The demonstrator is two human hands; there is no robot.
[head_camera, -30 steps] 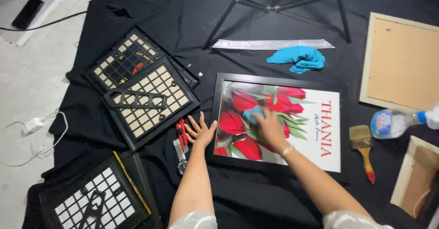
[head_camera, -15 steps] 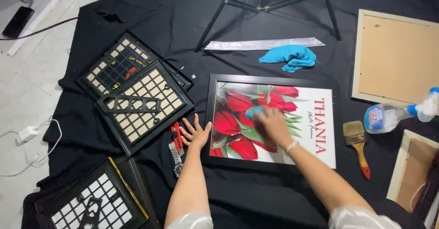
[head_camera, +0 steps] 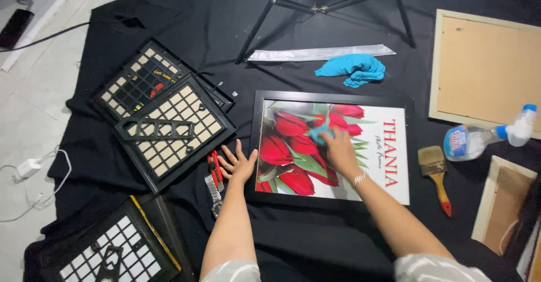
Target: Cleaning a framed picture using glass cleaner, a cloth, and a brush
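The left hand (head_camera: 239, 163) lies flat with fingers spread on the black cloth (head_camera: 315, 242), its thumb side against the left edge of the picture frame (head_camera: 332, 147), steadying it. The right hand (head_camera: 341, 149) is pressed down on the glass near the middle of the frame, closed over a small blue rag (head_camera: 317, 134) that shows just past its fingertips. The work in hand looks like wiping the glass over the tulip print; by my judgement the wipe next calls for the rag to sweep toward the parts of the glass away from the hand while the left hand holds the frame from sliding.

Just left of the left hand lie red-handled pliers (head_camera: 214, 166) and a metal wristwatch (head_camera: 214, 194). Right of the right hand, well apart, lie one paintbrush (head_camera: 435, 172) and one spray bottle (head_camera: 484, 138) on its side. Beyond the right hand sits a second blue rag (head_camera: 352, 69), bunched, with a strip of clear plastic (head_camera: 318, 54) behind it and the legs of a stand (head_camera: 315, 6) farther off.

Counting frames: one under the hands, three grid-backed black frames (head_camera: 169, 130) to the left, and three pale wooden ones (head_camera: 484, 70) at the right edge, though those are partly cut off.
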